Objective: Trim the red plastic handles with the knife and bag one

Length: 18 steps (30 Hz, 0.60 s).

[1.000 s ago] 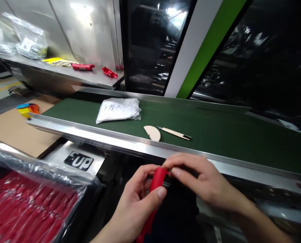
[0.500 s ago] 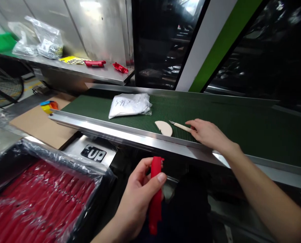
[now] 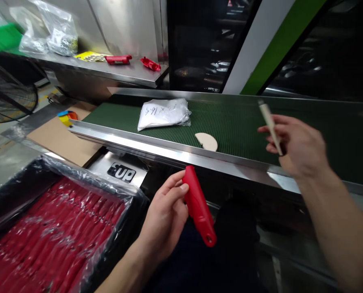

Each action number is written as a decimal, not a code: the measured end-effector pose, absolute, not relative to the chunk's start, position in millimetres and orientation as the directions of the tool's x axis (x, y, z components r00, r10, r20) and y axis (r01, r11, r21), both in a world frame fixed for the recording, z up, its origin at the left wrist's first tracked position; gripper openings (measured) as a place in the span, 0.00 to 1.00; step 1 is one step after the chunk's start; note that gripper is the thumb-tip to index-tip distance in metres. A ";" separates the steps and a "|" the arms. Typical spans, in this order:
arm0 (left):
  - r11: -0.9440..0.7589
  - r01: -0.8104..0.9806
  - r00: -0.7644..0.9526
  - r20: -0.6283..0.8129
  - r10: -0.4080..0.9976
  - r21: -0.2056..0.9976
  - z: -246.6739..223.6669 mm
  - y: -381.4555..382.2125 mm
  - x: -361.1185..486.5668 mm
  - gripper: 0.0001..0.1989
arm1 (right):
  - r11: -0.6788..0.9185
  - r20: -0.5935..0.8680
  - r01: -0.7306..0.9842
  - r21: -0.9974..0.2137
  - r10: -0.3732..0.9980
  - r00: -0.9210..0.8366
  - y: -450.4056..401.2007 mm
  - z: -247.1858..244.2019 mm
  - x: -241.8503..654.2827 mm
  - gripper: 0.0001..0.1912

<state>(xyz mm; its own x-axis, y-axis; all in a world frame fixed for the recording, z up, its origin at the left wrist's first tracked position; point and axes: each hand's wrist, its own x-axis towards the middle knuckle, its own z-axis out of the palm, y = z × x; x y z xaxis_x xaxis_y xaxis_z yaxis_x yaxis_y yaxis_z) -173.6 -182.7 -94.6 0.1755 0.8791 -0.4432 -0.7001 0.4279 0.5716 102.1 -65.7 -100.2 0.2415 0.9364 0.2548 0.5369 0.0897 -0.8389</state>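
My left hand [image 3: 166, 207] pinches a red plastic handle-shaped part [image 3: 198, 205] near its upper end, in front of the conveyor. The part slants down to the right, and a small hole shows at its lower end. My right hand [image 3: 300, 142], raised over the belt, is closed round a craft knife [image 3: 270, 122] with a cream handle. The knife points up and to the left; its blade is too blurred to make out. On the green conveyor belt [image 3: 230, 126] lies a cream half-round piece [image 3: 207, 141], between my two hands. Left of it rests a white plastic-wrapped packet [image 3: 165, 114] with handwriting.
A black lined crate [image 3: 16, 179] of wrapped red parts stands at lower left. The conveyor's metal rail [image 3: 169, 152] runs before me. Two red parts [image 3: 119, 60] and bagged hardware [image 3: 62, 40] sit on a steel shelf [image 3: 132, 74]. Tape rolls [image 3: 67, 118] lie on cardboard [image 3: 59, 140].
My right hand has picked the craft knife up off the belt and moved right and up with it. My left hand has turned the red part, so its broad face now shows.
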 end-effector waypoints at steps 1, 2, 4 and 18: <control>0.429 -0.704 0.180 -0.442 0.879 0.566 -95.2 -182.5 -175.1 0.13 | 0.106 0.245 0.450 -0.887 0.934 0.262 -75.4 -94.6 99.5 0.17; 0.431 -0.704 0.187 -0.438 0.879 0.564 -95.6 -182.3 -176.5 0.12 | 0.121 0.227 0.349 -0.929 0.933 0.280 -86.6 -89.7 96.1 0.16; 0.438 -0.701 0.204 -0.430 0.879 0.563 -96.0 -181.5 -178.6 0.11 | 0.134 0.171 0.138 -0.981 0.934 0.313 -112.4 -84.4 86.8 0.12; 0.491 -0.731 0.292 -0.433 0.853 0.474 -101.4 -171.7 -168.0 0.11 | 0.024 0.009 0.225 -0.974 0.998 -0.067 -253.4 -122.8 11.4 0.09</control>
